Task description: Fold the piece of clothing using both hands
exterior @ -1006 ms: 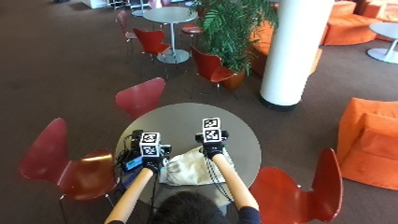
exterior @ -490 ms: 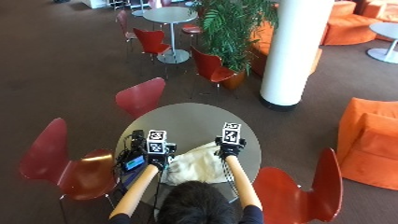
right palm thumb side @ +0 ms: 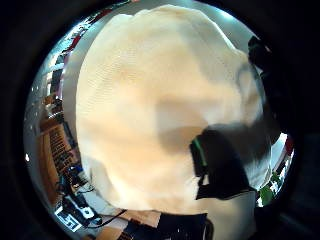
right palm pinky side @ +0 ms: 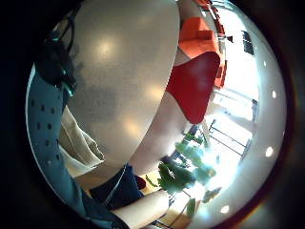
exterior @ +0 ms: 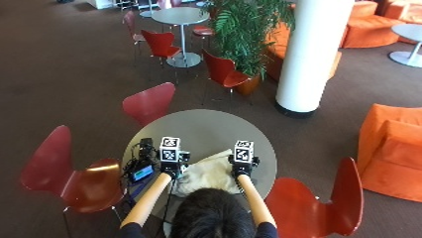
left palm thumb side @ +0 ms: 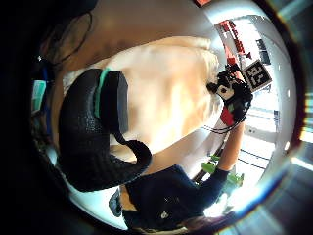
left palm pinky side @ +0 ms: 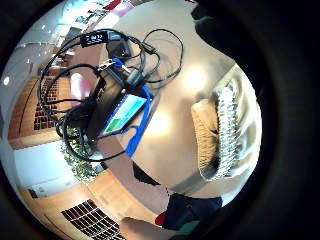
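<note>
We see the right hand (exterior: 241, 167) now back inward at three o'clock on the cream knitted garment (exterior: 208, 174); the left hand (exterior: 171, 168) sits at nine; whether either hand's fingers grip the garment, we cannot tell.

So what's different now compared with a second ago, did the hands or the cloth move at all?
Both hands have drawn back along the cream garment toward the person. The right hand swung out to the side, then came in again; the left hand slid steadily nearer. The round table and the device with cables stayed put.
</note>
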